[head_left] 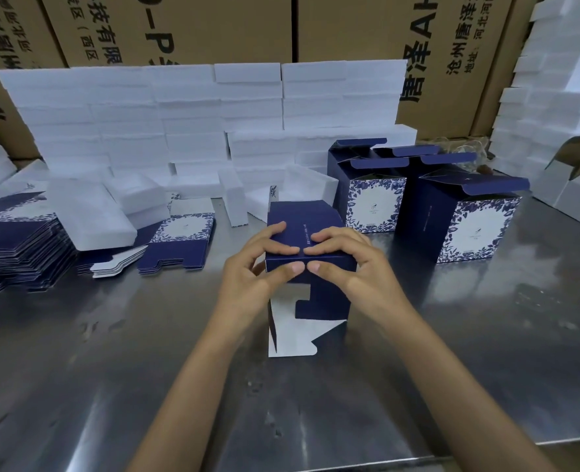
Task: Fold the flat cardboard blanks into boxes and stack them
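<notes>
Mid-bench [111, 369], the left hand [257, 267] and right hand [349, 267] both grip the half-formed navy box [310, 298], thumbs pinching its top fold, apparently to crease it square.

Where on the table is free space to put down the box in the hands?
Bare steel lies in front of the two folded boxes, right of the box in the hands, and along the near table edge. Crowded: flat blanks left, foam blocks behind.

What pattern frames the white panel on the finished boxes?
Blue leafy floral border on the finished boxes, seen in the head view.
</notes>
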